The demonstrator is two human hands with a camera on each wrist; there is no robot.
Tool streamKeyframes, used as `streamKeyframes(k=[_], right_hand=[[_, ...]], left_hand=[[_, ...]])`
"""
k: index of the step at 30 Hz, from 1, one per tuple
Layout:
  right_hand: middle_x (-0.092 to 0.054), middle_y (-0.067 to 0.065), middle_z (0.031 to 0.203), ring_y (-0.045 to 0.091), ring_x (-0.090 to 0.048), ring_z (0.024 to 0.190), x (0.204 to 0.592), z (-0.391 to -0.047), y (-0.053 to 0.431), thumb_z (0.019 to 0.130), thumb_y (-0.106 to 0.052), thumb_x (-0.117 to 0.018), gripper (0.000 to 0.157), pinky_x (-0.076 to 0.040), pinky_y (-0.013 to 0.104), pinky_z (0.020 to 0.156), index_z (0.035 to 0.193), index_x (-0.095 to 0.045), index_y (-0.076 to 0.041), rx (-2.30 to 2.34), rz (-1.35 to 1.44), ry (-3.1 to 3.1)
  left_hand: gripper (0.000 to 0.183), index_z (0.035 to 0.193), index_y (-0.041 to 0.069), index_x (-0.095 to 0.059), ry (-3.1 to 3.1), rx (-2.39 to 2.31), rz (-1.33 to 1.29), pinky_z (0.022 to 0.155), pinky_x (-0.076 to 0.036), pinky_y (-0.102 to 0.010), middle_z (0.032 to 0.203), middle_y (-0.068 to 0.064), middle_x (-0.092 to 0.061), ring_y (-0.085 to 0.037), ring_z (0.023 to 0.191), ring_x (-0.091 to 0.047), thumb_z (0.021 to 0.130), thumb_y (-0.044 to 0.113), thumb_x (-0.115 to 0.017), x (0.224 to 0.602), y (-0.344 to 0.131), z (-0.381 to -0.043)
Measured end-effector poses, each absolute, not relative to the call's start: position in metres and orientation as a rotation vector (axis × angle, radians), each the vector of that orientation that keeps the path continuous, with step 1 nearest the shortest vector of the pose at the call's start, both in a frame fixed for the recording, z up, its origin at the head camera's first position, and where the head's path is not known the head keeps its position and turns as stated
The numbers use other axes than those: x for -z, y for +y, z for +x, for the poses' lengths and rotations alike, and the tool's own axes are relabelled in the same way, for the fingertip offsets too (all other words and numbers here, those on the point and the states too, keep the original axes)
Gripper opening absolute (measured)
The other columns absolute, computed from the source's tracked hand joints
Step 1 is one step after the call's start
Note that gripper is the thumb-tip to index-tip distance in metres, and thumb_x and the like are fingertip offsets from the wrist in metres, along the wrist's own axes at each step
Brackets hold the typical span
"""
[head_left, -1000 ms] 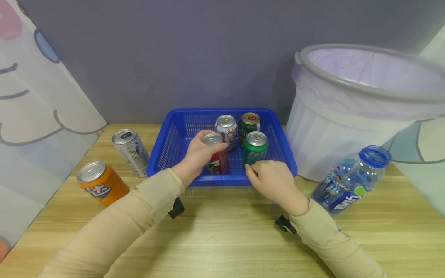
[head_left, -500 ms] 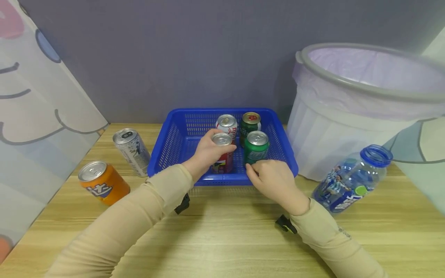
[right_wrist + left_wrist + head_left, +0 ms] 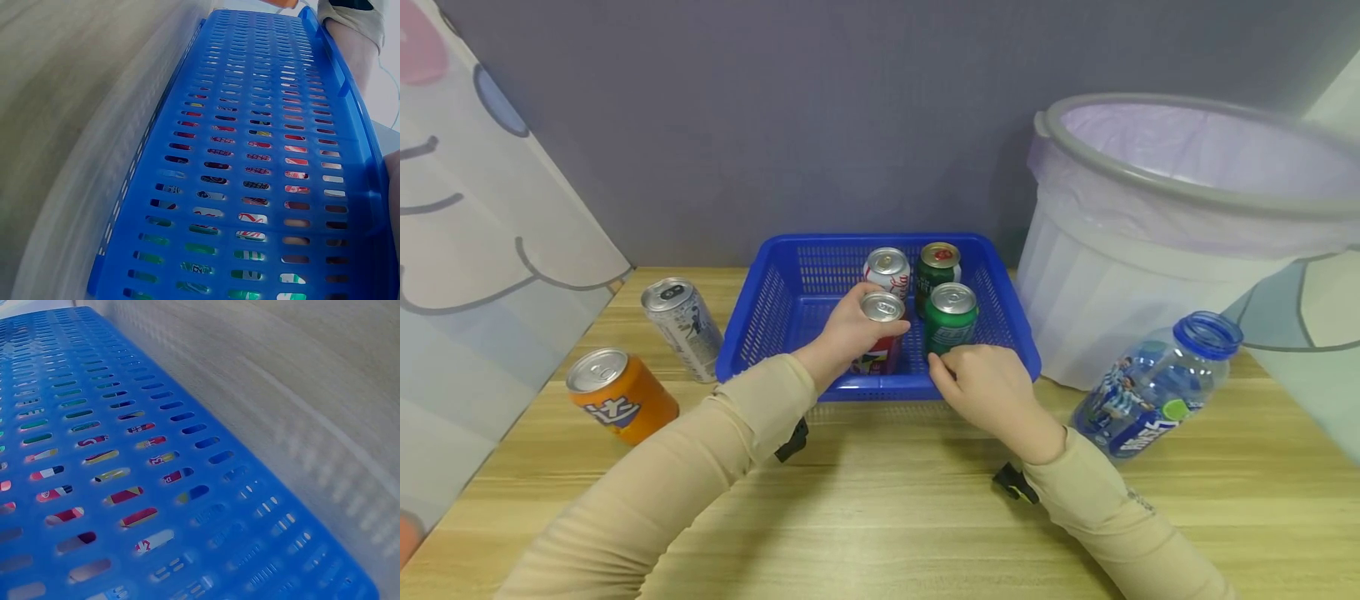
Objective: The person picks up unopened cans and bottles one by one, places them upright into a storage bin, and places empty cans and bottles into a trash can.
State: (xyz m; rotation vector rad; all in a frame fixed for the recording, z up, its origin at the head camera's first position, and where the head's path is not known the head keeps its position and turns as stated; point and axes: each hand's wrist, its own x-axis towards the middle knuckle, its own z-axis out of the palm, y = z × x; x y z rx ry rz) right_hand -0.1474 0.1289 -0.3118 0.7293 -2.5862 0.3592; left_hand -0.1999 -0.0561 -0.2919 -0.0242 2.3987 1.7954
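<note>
In the head view my left hand (image 3: 841, 333) grips a red drink can (image 3: 882, 307) around its upper part. The can stands inside a blue slotted plastic basket (image 3: 880, 387), just behind the front wall. At the front right rim, my right hand (image 3: 988, 385) holds the basket with curled fingers reaching over the edge. Right behind those fingers is a green can (image 3: 951, 321). A white Coca-Cola can (image 3: 887, 262) and a dark green can with a gold top (image 3: 940, 265) stand farther back. Both wrist views show mostly the basket's front wall (image 3: 206, 487), with can colours through its slots.
Left of the basket, an orange soda can (image 3: 625, 400) and a silver patterned can (image 3: 685, 329) stand on the wooden table (image 3: 880, 517). On the right are a clear blue-rimmed bottle (image 3: 1150, 400) and a large lined trash bin (image 3: 1120, 275). A grey wall (image 3: 850, 117) rises behind.
My left hand has shifted right with the red can, bringing it closer to the green can, then slightly nearer to me. The right hand keeps its place on the rim.
</note>
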Motion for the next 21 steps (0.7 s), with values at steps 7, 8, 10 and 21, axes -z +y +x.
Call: streamKeyframes(k=[7,8,10,21], right_hand=[[-0.033,-0.009,0.042,0.006,-0.031,0.037,0.3119,-0.1474,0.1286,0.091,-0.026,-0.055,0.050,-0.024,0.023,0.037,0.045,-0.036,-0.020,-0.355,0.729,-2.578],[-0.034,-0.009,0.042,0.006,-0.031,0.037,0.3118,-0.1473,0.1285,0.091,-0.026,-0.055,0.050,-0.024,0.023,0.037,0.045,-0.036,-0.020,-0.354,0.729,-2.575],[-0.034,-0.009,0.042,0.006,-0.031,0.037,0.3115,-0.1473,0.1285,0.091,-0.026,-0.055,0.050,-0.024,0.023,0.037,0.045,-0.036,-0.020,-0.352,0.728,-2.571],[-0.034,-0.009,0.042,0.006,-0.031,0.037,0.3123,-0.1470,0.1305,0.091,-0.026,-0.055,0.050,-0.025,0.024,0.037,0.045,-0.036,-0.020,-0.341,0.726,-2.562]], left_hand=[[0.058,0.125,0.008,-0.046,2.446,-1.764,-0.027,0.097,-0.044,-0.041,0.123,-0.009,-0.056,-0.026,0.113,-0.055,0.077,0.014,-0.077,0.2914,-0.0569,-0.1986],[0.058,0.125,0.008,-0.046,2.457,-1.761,-0.025,0.097,-0.045,-0.041,0.122,-0.009,-0.057,-0.026,0.112,-0.055,0.076,0.014,-0.078,0.2916,-0.0569,-0.1986],[0.058,0.123,0.007,-0.047,2.481,-1.753,-0.016,0.096,-0.045,-0.040,0.121,-0.009,-0.057,-0.026,0.111,-0.056,0.075,0.015,-0.079,0.2923,-0.0565,-0.1987],[0.056,0.126,0.005,-0.043,2.585,-1.659,0.101,0.097,-0.045,-0.042,0.125,-0.012,-0.055,-0.028,0.114,-0.055,0.081,0.015,-0.074,0.2933,-0.0511,-0.1971]])
